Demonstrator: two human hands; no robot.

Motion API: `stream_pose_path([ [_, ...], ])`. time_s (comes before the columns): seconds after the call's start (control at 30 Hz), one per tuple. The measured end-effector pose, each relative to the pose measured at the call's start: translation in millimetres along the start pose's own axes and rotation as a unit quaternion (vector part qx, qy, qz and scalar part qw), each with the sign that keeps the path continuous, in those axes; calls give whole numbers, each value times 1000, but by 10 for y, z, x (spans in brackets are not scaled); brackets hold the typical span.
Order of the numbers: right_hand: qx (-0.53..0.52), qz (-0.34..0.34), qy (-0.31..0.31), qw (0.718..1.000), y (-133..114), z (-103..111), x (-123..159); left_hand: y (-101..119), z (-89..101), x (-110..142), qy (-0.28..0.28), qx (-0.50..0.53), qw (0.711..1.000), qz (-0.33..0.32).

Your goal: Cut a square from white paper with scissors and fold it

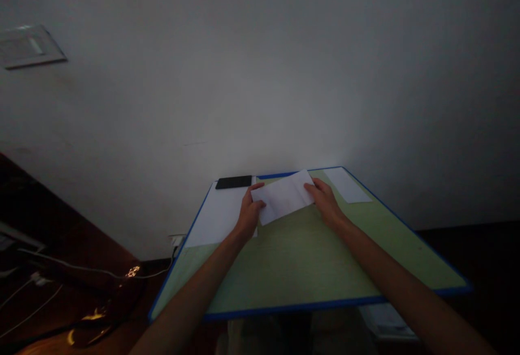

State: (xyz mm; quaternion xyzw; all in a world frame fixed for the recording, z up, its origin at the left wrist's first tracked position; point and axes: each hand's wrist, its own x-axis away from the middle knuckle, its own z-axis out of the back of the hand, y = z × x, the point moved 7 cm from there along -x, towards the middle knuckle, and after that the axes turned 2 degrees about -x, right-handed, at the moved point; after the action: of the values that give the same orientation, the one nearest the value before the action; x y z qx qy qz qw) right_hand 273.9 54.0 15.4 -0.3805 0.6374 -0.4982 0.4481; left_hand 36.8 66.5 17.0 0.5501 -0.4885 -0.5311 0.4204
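Observation:
A white piece of paper (286,197) is held slightly tilted above the table, its right end higher than its left. My left hand (251,211) grips its left end, thumb on the near face. At the right end my right hand (324,198) pinches it, with the thumb in front. The fingers behind the paper are partly hidden. Beneath and to the left of my left hand lies a larger white sheet (217,214) on the table. Another white paper (347,184) rests flat at the table's far right, apart from my right hand.
The light green table (300,268) has a blue edge and stands against a pale wall (260,73). A black phone (233,182) lies on the large sheet's far end. A white cable (101,272) runs to a wall socket (176,240) left of the table.

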Motion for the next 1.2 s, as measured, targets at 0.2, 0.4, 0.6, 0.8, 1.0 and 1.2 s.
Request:
stream_pose_path([
  [0.2,2,22,-1,1000,-11,1,-35,11,35,-9,24,36,999,19],
  [0.4,-17,53,-16,998,-13,-7,-75,141,-83,20,-62,14,998,-25],
  [0.6,-210,-23,-6,977,53,-34,-55,214,-277,165,-187,-38,981,-46],
  [0.8,-334,-150,-33,930,126,-119,-3,103,-280,130,-189,-55,979,-53],
  [1.0,-347,-189,-50,917,155,-154,10,40,-207,79,-136,-127,979,-77],
  [1.2,-276,-175,-66,943,90,-79,23,80,-280,172,-173,-223,954,-106],
])
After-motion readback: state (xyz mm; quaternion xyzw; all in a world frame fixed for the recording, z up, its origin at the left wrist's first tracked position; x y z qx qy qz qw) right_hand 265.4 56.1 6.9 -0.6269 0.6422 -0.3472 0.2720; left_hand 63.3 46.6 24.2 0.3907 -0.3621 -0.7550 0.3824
